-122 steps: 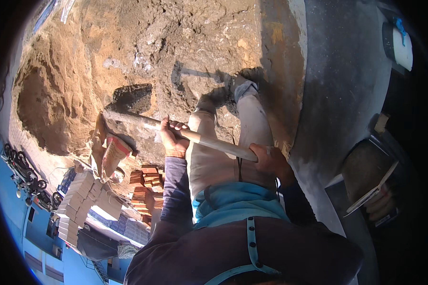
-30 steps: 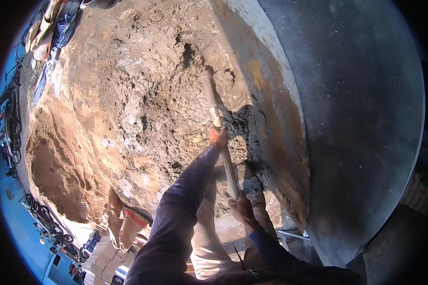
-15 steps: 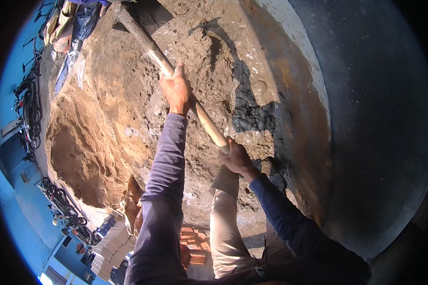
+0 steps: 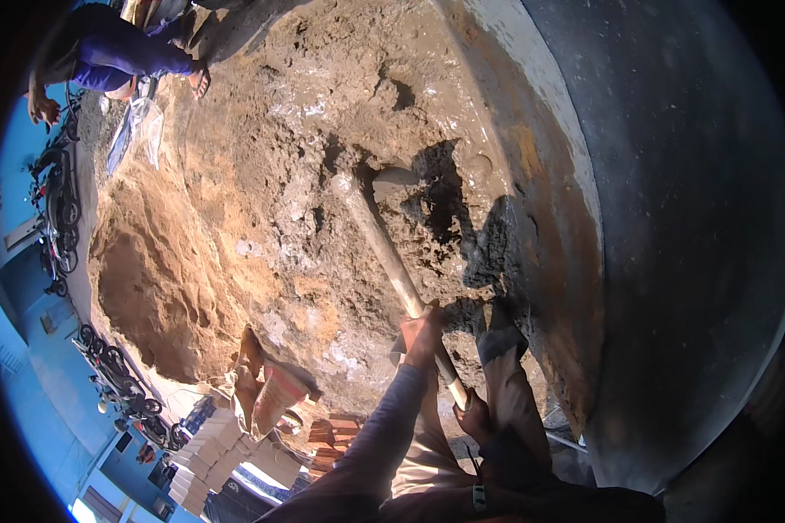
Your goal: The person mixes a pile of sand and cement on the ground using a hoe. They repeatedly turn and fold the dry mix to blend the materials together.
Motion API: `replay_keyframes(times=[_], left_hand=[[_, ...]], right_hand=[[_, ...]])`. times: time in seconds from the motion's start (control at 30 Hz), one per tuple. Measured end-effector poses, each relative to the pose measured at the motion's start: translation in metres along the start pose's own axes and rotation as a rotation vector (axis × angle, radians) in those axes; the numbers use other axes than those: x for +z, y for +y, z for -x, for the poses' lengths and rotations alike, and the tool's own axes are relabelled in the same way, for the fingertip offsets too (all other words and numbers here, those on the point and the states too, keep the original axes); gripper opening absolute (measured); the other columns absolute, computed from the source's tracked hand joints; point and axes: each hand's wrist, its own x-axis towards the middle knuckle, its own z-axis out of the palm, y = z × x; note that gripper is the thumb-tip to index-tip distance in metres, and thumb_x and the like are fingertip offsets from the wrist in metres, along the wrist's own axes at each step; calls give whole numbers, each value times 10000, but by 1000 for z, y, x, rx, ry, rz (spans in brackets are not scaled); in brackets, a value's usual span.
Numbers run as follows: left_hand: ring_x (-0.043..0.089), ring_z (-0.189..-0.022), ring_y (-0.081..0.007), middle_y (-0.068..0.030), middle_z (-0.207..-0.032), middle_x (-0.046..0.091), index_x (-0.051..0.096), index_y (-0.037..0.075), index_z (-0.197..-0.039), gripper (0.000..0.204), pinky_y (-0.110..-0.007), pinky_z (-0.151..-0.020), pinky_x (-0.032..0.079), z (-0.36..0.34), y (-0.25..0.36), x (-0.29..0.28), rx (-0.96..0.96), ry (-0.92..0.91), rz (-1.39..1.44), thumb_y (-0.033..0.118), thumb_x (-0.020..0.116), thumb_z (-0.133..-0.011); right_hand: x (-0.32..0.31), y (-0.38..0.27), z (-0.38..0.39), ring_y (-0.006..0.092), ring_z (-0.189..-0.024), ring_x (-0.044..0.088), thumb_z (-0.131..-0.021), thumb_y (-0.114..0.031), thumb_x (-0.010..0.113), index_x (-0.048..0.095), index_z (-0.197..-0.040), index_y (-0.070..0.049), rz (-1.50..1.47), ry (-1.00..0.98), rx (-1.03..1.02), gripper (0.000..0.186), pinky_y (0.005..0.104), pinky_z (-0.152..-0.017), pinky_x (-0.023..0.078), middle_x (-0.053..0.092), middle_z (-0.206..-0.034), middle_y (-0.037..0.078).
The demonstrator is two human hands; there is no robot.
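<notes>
A hoe (image 4: 384, 248) with a long wooden handle runs slantwise from my hands to the wet grey-brown mortar (image 4: 296, 192). Its head end is down in the mix, and the blade is mostly hidden there. Higher on the shaft, my left hand (image 4: 422, 336) is wrapped round the wood. Near the butt end, close to my legs, my right hand (image 4: 473, 417) grips the same handle, partly in shadow. One of my feet (image 4: 501, 338) stands at the near edge of the mortar.
Dry sand (image 4: 148, 279) is heaped at the left. Another person (image 4: 118, 57) stands at the far left. A dark wall (image 4: 689, 218) curves along the right. Red bricks (image 4: 333, 433), pale blocks (image 4: 205, 453) and a sack (image 4: 277, 398) lie near lower left, motorbikes (image 4: 58, 205) beyond.
The hoe has come from the far edge down and nearer, its head now in the mortar. Both hands have drawn back toward my legs. The other person shows more at far left.
</notes>
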Motion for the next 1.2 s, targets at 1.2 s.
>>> replay_keyframes(times=[1.2], left_hand=[[576, -554, -180, -63, -711, 593, 648, -11, -1018, 228, -341, -492, 477, -193, -13, 70, 21, -367, -83, 211, 667, -970]], right_hand=[[-74, -160, -73, 501, -932, 694, -903, -266, 689, 444, -1200, 0, 278, -92, 231, 467, 575, -829, 554, 700, -963, 307]])
